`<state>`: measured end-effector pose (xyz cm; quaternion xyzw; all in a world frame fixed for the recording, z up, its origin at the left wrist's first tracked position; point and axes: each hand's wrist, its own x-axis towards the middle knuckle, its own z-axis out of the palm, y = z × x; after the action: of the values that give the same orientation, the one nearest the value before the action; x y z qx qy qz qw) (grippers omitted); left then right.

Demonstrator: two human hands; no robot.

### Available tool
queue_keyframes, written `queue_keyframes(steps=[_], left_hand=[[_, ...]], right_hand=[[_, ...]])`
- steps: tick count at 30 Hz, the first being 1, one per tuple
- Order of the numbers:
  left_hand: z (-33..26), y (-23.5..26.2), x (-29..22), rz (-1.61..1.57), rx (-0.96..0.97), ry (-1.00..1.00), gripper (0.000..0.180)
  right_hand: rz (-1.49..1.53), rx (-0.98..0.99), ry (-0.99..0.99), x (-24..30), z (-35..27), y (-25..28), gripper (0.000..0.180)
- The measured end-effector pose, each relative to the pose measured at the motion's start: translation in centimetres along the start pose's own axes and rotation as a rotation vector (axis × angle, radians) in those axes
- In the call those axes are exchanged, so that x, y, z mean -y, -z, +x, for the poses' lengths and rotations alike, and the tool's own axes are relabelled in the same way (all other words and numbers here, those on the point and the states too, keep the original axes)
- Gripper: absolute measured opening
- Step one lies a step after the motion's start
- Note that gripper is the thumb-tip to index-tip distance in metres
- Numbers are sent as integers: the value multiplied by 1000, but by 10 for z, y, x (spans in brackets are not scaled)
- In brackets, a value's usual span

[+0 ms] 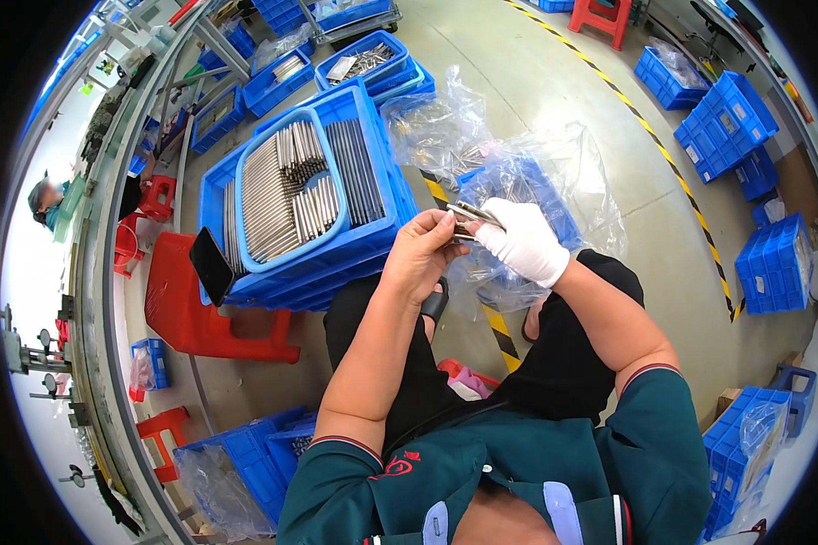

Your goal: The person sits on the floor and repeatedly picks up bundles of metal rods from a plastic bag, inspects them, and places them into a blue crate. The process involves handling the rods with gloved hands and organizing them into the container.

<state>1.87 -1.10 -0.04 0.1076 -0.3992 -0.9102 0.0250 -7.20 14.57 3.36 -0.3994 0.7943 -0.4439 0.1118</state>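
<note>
a seated person works over a blue crate (386, 195) stacked on others, holding a small bundle of thin metal rods (471, 216) just to the right of it. the bare left hand (421, 254) curls its fingers around the near end of the bundle, thumb pressed on top, while the white-gloved right hand (523, 241) pinches the same rods from the other side, fingers closed on them. the two hands touch around the bundle, above the person's knees. inside the crate sits a lighter blue tray (245, 232) filled with rows of matching steel rods (291, 191), laid side by side in several stacks. a black phone (211, 265) leans against the crate's lower left corner. right of the crate, behind the hands, a clear plastic bag (554, 177) lines another blue bin (518, 182) on the floor. a red plastic stool (186, 313) lies below and left of the crate. a yellow-and-black floor stripe (663, 154) runs well to the crate's right, past further stacks of blue bins (727, 127)
</note>
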Motion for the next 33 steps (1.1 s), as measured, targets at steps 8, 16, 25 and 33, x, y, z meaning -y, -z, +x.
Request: queue_keyframes(steps=[8,16,25,33], left_hand=[[2,3,11,107,-97,-171,14],[0,4,5,34,-111,30,16],[-3,4,10,288,-179,-127,16],[-4,0,-4,192,-135,32,19]], right_hand=[[-97,5,-21,0,3,0,25],[-104,17,8,0,1,-1,23],[-125,44,-29,3,0,-1,24],[-24,69,-49,-1,6,6,25]])
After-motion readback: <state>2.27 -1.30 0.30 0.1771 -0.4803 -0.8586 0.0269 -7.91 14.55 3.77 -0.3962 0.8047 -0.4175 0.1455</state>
